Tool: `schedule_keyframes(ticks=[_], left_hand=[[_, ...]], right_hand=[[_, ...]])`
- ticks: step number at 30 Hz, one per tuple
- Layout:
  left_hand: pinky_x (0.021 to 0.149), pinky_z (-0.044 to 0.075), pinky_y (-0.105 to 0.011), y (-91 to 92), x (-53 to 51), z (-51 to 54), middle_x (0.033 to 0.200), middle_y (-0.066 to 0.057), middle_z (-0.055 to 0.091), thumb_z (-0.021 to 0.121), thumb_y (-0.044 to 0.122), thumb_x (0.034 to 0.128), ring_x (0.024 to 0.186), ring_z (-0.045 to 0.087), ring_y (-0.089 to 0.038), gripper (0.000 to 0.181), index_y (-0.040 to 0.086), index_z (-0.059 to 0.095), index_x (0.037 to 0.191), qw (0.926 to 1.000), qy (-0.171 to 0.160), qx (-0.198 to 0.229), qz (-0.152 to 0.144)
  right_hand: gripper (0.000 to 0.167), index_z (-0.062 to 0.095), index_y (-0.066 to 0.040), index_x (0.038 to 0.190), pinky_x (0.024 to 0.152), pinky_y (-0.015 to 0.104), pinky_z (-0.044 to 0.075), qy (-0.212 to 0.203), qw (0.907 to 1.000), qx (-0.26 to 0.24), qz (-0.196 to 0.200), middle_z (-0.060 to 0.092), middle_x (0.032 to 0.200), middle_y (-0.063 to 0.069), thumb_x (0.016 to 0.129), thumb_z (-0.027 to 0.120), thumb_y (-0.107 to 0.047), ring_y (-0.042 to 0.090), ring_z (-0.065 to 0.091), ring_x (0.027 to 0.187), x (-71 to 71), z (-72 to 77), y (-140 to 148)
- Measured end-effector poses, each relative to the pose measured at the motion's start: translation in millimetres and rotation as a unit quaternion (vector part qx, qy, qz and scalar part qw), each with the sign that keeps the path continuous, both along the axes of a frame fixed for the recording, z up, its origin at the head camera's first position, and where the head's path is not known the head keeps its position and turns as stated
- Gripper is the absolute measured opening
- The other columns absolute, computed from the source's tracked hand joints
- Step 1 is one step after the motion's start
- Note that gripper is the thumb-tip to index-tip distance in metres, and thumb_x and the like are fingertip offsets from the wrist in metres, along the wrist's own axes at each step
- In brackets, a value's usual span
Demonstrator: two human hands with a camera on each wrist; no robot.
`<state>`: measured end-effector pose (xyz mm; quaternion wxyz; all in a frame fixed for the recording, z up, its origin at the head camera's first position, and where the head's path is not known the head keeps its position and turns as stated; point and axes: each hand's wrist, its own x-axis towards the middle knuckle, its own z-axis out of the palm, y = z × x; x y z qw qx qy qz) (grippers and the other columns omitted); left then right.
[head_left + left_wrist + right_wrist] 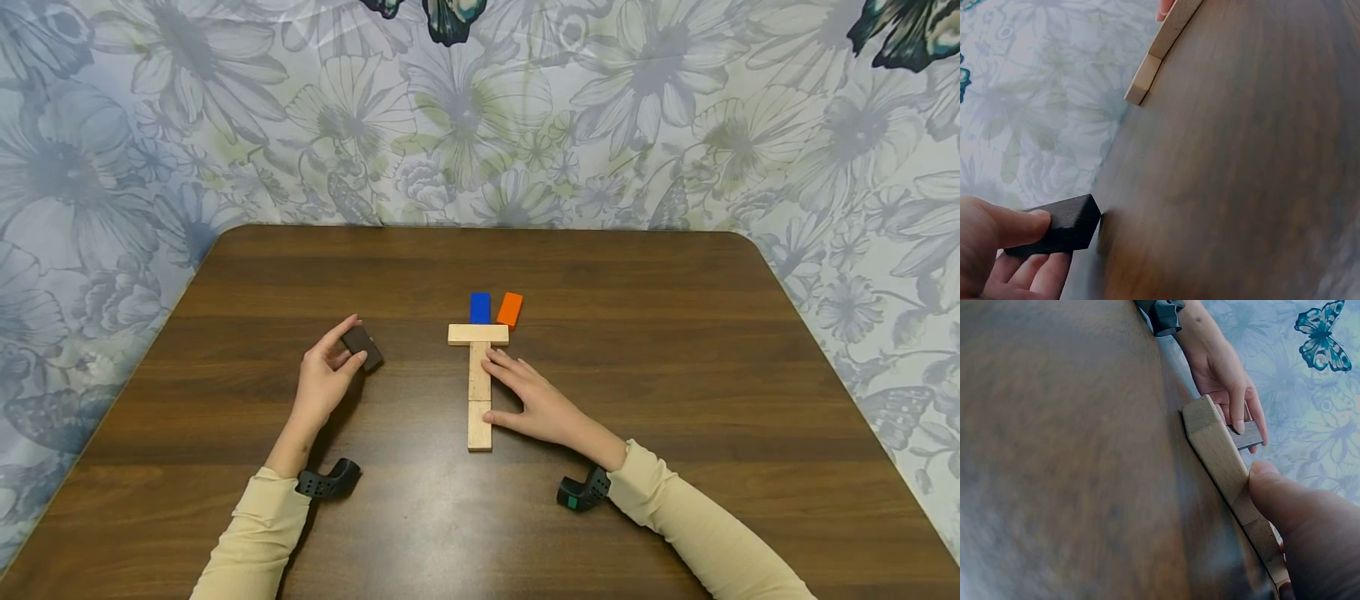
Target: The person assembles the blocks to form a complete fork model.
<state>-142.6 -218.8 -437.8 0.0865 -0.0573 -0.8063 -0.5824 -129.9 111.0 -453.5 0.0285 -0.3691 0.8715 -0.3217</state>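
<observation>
My left hand point(326, 379) pinches a dark brown block point(363, 348) between thumb and fingers, left of the other blocks. The left wrist view shows the thumb on top of this dark block point(1063, 225) and the fingers beneath. My right hand point(536, 404) rests with spread, fairly straight fingers against the right side of two natural wood blocks laid end to end, an upper block point(478, 379) and a lower block point(480, 429). A third natural block point(477, 335) lies crosswise at their far end, forming a T shape. Its lower fingers are partly hidden in the right wrist view.
Beyond the crosswise block lie a blue block point(480, 307) and a slightly turned orange block point(510, 309). Everything sits on a brown wooden table point(675, 333) with rounded far corners. A flowered wall point(465, 125) stands behind it.
</observation>
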Motion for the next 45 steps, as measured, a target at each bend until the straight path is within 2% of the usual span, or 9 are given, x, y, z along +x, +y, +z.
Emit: schedule_keyframes(ticks=[1, 4, 8, 14, 21, 28, 37, 40, 45], left_hand=[[0.077, 0.046, -0.014, 0.7, -0.7, 0.0, 0.134, -0.023, 0.046, 0.059, -0.011, 0.0866, 0.113, 0.051, -0.039, 0.054, -0.001, 0.044, 0.138, 0.9998, -0.011, 0.015, 0.000], [0.080, 0.046, -0.017, 2.8, -4.6, -0.5, 0.128, -0.027, 0.049, 0.059, -0.010, 0.0871, 0.113, 0.051, -0.039, 0.052, -0.003, 0.045, 0.137, 0.9981, -0.029, 0.054, -0.005], [0.082, 0.047, -0.021, 10.0, -14.1, 2.1, 0.124, -0.027, 0.053, 0.060, -0.007, 0.0881, 0.111, 0.055, -0.033, 0.047, -0.005, 0.048, 0.133, 0.9960, -0.024, 0.085, -0.008], [0.084, 0.048, -0.028, 34.6, -39.2, 9.2, 0.123, -0.024, 0.054, 0.059, -0.002, 0.0906, 0.106, 0.059, -0.023, 0.043, -0.003, 0.049, 0.133, 0.9891, -0.044, 0.139, -0.022], [0.090, 0.044, -0.039, 65.2, -68.3, 10.3, 0.126, -0.019, 0.051, 0.058, 0.001, 0.0916, 0.109, 0.057, -0.027, 0.041, 0.000, 0.052, 0.132, 0.9838, -0.074, 0.159, -0.037], [0.089, 0.045, -0.041, 77.8, -89.6, 2.4, 0.119, -0.016, 0.051, 0.059, 0.002, 0.0916, 0.109, 0.056, -0.028, 0.040, 0.004, 0.054, 0.131, 0.9850, -0.101, 0.132, -0.045], [0.087, 0.047, -0.038, 82.3, -100.6, -5.7, 0.114, -0.020, 0.052, 0.059, 0.001, 0.0914, 0.109, 0.056, -0.031, 0.038, 0.001, 0.055, 0.130, 0.9860, -0.104, 0.112, -0.067], [0.088, 0.047, -0.038, 84.7, -102.8, -7.7, 0.116, -0.021, 0.053, 0.061, 0.003, 0.0910, 0.109, 0.056, -0.032, 0.037, 0.001, 0.056, 0.128, 0.9909, -0.090, 0.074, -0.067], [0.089, 0.046, -0.039, 89.3, -106.7, -10.2, 0.119, -0.018, 0.058, 0.064, 0.004, 0.0888, 0.109, 0.056, -0.030, 0.034, 0.001, 0.061, 0.122, 0.9976, -0.039, -0.020, -0.054]], right_hand=[[0.075, 0.033, -0.006, 0.146, 0.109, 0.043, 0.013, -0.001, 1.0000, 0.000, 0.000, 0.022, 0.153, 0.006, 0.088, 0.064, -0.041, 0.018, 0.016, 0.139, -0.1, 0.2, 0.3], [0.075, 0.032, -0.006, 0.146, 0.109, 0.043, 0.013, -0.003, 1.0000, 0.004, 0.000, 0.021, 0.153, 0.006, 0.088, 0.064, -0.042, 0.018, 0.015, 0.139, -0.3, 0.6, 1.4], [0.075, 0.032, -0.007, 0.146, 0.109, 0.043, 0.012, -0.007, 1.0000, 0.006, 0.001, 0.020, 0.153, 0.006, 0.088, 0.063, -0.043, 0.017, 0.015, 0.139, -0.2, 0.4, 2.9], [0.076, 0.031, -0.007, 0.147, 0.110, 0.041, 0.011, -0.011, 0.9999, 0.013, 0.000, 0.020, 0.153, 0.005, 0.088, 0.062, -0.045, 0.013, 0.013, 0.139, 0.4, -2.3, 3.0], [0.075, 0.031, -0.007, 0.147, 0.110, 0.042, 0.011, -0.015, 0.9998, 0.014, 0.001, 0.020, 0.153, 0.005, 0.089, 0.061, -0.045, 0.015, 0.013, 0.139, 2.3, -3.1, -0.9], [0.075, 0.032, -0.008, 0.147, 0.109, 0.043, 0.012, -0.011, 0.9999, 0.010, 0.003, 0.020, 0.153, 0.005, 0.089, 0.061, -0.045, 0.015, 0.014, 0.139, 2.6, -1.2, -5.5], [0.075, 0.032, -0.008, 0.147, 0.109, 0.043, 0.012, -0.010, 0.9999, 0.008, 0.000, 0.020, 0.153, 0.005, 0.088, 0.063, -0.042, 0.014, 0.013, 0.139, 0.5, 1.8, -3.4], [0.075, 0.032, -0.008, 0.147, 0.109, 0.043, 0.012, -0.009, 0.9999, 0.007, -0.001, 0.020, 0.153, 0.006, 0.088, 0.063, -0.043, 0.013, 0.013, 0.139, -0.1, 1.9, -2.0], [0.075, 0.032, -0.008, 0.147, 0.109, 0.043, 0.012, -0.011, 0.9999, 0.006, -0.005, 0.020, 0.153, 0.005, 0.088, 0.062, -0.044, 0.014, 0.013, 0.139, -0.5, 1.9, -0.5]])
